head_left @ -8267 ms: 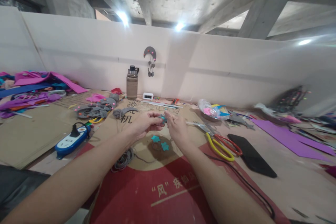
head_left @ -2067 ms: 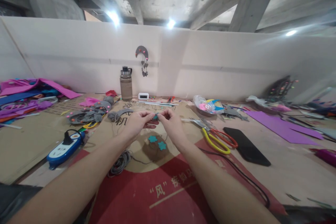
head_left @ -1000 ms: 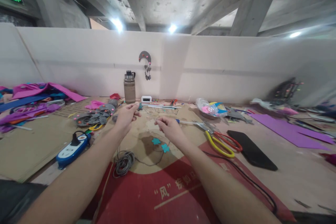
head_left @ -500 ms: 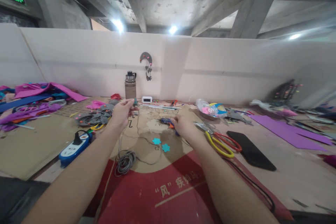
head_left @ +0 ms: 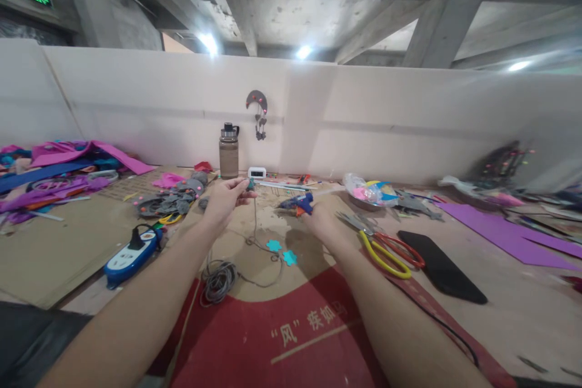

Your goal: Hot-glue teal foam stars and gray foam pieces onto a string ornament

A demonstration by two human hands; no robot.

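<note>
Teal piece [head_left: 251,184] in left fingers [head_left: 239,185], glue gun [head_left: 295,202] in right fingers [head_left: 313,219]

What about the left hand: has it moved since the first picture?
Yes: judged against the standing bottle, the left hand has shifted leftward and forward, appearing closer to it.

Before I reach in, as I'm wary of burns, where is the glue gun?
In the head view, the glue gun is in the right hand, just right of centre, left of the scissors.
</note>
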